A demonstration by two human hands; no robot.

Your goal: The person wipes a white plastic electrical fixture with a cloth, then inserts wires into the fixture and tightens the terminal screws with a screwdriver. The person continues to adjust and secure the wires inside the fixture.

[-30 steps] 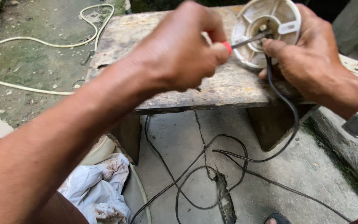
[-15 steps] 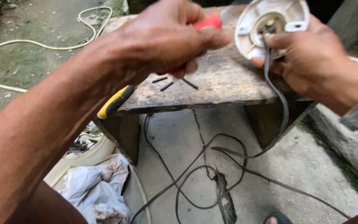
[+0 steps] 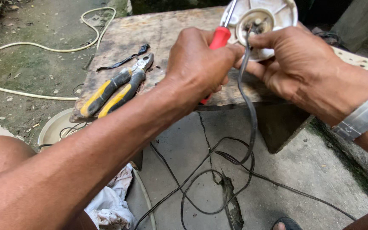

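Moved: left hand back up beside white housing since the earlier frames, red handle now upright in fist; pliers uncovered on bench, housing slightly higher in view.
Bench: weathered concrete slab on stub legs, serves as work surface at knee height; cracked concrete floor under it.
Hose: pale hose looped on dirt, far left, well apart from work.
Rag: whitish cloth bunched on floor under forearm.
Bowl: pale round bowl below bench edge, partly hidden by bench, thin wire inside.
Cable: black cable hangs from housing centre, drops off bench edge, coils on floor; slack, likely so housing can be turned freely.
Housing: round white plastic housing, open face toward camera, tilted up off bench, probably for access to central hub.
Right hand: right hand closed around housing lower rim, thumb and forefinger pinching cable at hub, steadying both; metal watch band on wrist.
Left hand: closed tight on red-handled screwdriver, shaft angled up toward housing rim; tip out of frame, contact cannot tell.
Pliers: yellow-handled pliers flat on bench, jaws pointing away, near left hand within reach.
Scrap: strip of black insulation just beyond plier jaws, loose on bench.
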